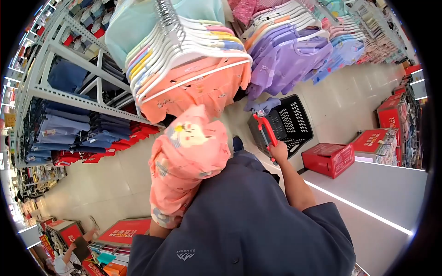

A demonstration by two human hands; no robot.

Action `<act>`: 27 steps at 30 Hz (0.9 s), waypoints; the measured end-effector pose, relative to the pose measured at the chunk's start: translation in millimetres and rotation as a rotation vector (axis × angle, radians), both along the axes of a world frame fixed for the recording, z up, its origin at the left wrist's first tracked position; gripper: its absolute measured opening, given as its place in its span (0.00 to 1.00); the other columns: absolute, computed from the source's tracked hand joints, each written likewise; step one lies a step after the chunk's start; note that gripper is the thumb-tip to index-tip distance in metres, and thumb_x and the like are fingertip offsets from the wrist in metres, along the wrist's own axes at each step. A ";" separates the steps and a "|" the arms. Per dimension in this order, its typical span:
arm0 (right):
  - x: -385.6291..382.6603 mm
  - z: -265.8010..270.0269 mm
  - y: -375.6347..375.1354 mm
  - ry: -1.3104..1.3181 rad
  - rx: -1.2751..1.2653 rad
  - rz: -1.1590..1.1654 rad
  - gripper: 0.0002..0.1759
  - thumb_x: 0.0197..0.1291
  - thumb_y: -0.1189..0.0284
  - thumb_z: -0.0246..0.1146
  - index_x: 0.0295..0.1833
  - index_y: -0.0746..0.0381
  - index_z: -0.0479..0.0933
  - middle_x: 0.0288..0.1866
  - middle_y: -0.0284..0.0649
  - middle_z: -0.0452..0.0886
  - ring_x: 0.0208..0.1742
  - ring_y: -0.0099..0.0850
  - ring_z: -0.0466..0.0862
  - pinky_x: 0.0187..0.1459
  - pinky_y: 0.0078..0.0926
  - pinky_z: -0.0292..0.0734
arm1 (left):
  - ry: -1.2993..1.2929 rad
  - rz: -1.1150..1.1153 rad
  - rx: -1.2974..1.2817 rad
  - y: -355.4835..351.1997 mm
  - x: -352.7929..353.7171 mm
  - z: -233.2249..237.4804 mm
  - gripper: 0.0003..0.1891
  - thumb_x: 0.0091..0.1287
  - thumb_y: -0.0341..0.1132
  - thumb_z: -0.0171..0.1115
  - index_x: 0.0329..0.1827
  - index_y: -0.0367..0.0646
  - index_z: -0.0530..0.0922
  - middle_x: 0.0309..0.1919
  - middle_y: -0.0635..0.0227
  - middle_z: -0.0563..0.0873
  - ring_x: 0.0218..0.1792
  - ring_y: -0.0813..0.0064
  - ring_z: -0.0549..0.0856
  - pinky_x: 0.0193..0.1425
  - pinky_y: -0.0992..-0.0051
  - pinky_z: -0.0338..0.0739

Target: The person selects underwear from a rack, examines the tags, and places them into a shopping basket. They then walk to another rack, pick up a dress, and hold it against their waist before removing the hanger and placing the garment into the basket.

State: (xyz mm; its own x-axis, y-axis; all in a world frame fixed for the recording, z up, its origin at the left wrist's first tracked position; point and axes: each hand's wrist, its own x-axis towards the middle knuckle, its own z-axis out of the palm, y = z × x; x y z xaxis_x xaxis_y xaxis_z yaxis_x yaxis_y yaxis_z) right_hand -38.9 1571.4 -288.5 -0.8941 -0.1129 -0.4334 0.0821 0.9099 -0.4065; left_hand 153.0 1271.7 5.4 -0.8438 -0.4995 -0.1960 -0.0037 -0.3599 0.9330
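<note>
My right hand (279, 151) is closed around the red handle (267, 131) of a black shopping basket (294, 110). A bluish-grey cloth (266, 106) lies at the basket's far left rim. Over my left forearm and hand is a coral printed garment (189, 156), draped and bunched up. The left hand is hidden under it, so its fingers do not show. Just beyond that garment hangs a row of coral and other coloured tops (193, 83) on white hangers.
Purple tops (294, 60) hang farther right. At the left, a metal rack (92, 108) holds folded denim and red clothes. A red box (328, 159) stands by the basket, with red-signed displays (370, 140) behind. Another person (66, 262) is at lower left.
</note>
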 end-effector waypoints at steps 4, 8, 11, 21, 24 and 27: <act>-22.1 -5.2 30.6 -0.012 0.028 0.017 0.15 0.54 0.61 0.61 0.40 0.61 0.82 0.37 0.56 0.83 0.42 0.54 0.83 0.46 0.50 0.78 | 0.035 0.064 0.124 11.6 -30.8 -1.8 0.26 0.66 0.46 0.60 0.64 0.46 0.69 0.58 0.64 0.77 0.59 0.69 0.77 0.65 0.66 0.71; -56.2 -51.8 84.3 0.213 -0.039 0.151 0.13 0.54 0.62 0.66 0.34 0.63 0.81 0.20 0.46 0.80 0.22 0.40 0.83 0.27 0.39 0.76 | 0.057 0.123 0.228 23.3 -52.5 -1.8 0.26 0.67 0.47 0.59 0.65 0.45 0.69 0.58 0.64 0.77 0.58 0.69 0.78 0.65 0.66 0.71; -95.9 10.7 81.5 -0.042 -0.035 0.246 0.21 0.51 0.56 0.68 0.35 0.65 0.78 0.24 0.50 0.82 0.30 0.49 0.84 0.34 0.43 0.77 | 0.085 0.158 0.312 33.3 -66.6 -0.8 0.26 0.68 0.47 0.58 0.65 0.44 0.68 0.58 0.63 0.77 0.58 0.69 0.78 0.65 0.66 0.71; -67.3 213.5 -151.8 -0.113 -1.022 0.955 0.33 0.47 0.72 0.72 0.60 0.68 0.72 0.59 0.52 0.76 0.58 0.44 0.77 0.58 0.38 0.71 | 0.240 0.192 0.529 38.4 -88.2 15.5 0.26 0.70 0.48 0.56 0.65 0.42 0.67 0.58 0.62 0.77 0.58 0.70 0.78 0.65 0.66 0.72; -62.5 231.9 -164.3 -0.321 -1.044 1.041 0.17 0.53 0.74 0.67 0.49 0.69 0.79 0.43 0.44 0.84 0.44 0.33 0.84 0.47 0.33 0.77 | 0.296 0.202 0.599 22.7 -76.6 28.4 0.26 0.71 0.48 0.55 0.65 0.41 0.66 0.58 0.62 0.77 0.58 0.71 0.78 0.65 0.66 0.72; -77.3 262.1 -151.2 -0.583 -0.901 0.800 0.11 0.62 0.73 0.61 0.46 0.69 0.81 0.33 0.37 0.85 0.34 0.21 0.83 0.39 0.21 0.77 | 0.315 0.232 0.648 0.7 -40.4 42.8 0.26 0.72 0.49 0.54 0.65 0.40 0.66 0.58 0.61 0.76 0.58 0.71 0.78 0.65 0.66 0.72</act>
State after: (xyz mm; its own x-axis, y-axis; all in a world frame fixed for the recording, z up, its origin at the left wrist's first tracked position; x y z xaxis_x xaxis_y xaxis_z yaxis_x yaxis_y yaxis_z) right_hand -116.2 1420.1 -26.4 -0.1593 -0.9614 -0.2242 0.0223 0.2235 -0.9744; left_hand 112.6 1272.4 48.2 -0.7960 -0.5377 -0.2779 0.3707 -0.7960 0.4784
